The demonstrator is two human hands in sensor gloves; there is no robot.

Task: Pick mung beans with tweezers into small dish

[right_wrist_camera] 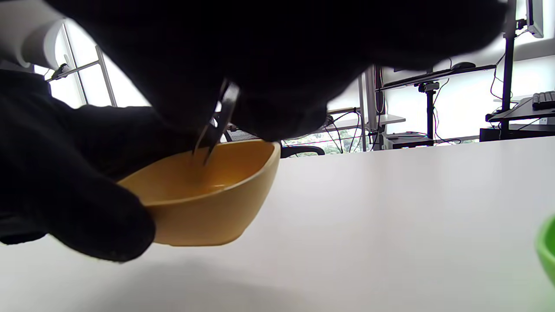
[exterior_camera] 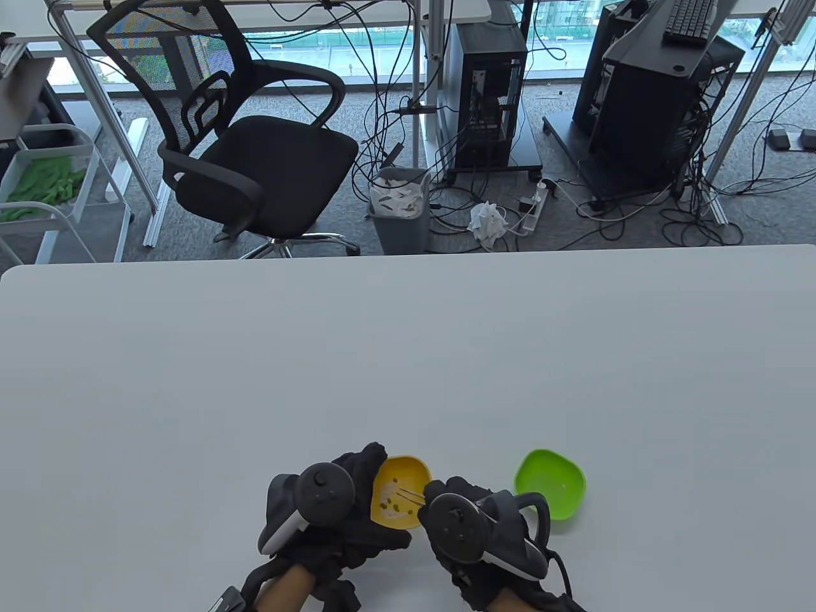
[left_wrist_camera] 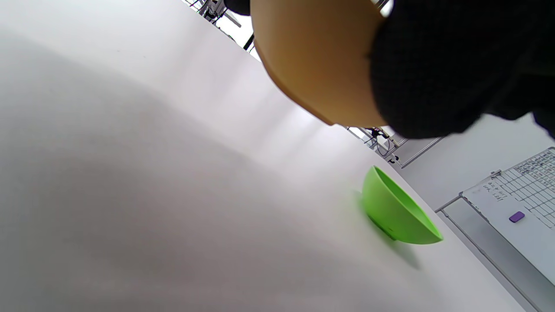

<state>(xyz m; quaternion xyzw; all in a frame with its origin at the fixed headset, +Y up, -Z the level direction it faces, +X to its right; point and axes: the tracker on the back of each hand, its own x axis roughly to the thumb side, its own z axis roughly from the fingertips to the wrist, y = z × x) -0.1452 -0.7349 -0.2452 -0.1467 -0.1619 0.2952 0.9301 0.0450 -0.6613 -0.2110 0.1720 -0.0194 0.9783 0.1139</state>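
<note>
A yellow dish [exterior_camera: 401, 489] with several mung beans [exterior_camera: 390, 507] in it is held tilted and raised off the table by my left hand [exterior_camera: 347, 503], which grips its left side. It also shows in the left wrist view [left_wrist_camera: 316, 60] and the right wrist view [right_wrist_camera: 208, 195]. My right hand [exterior_camera: 465, 516] holds metal tweezers [exterior_camera: 408, 494]. Their tips [right_wrist_camera: 200, 154] are a little apart and point down into the yellow dish. A green dish [exterior_camera: 551, 482] stands on the table to the right; it also shows in the left wrist view [left_wrist_camera: 396, 208].
The white table [exterior_camera: 408, 357] stretches far behind the dishes. Beyond its far edge stand an office chair [exterior_camera: 248, 140], a waste bin [exterior_camera: 400, 207], computer towers and cables on the floor.
</note>
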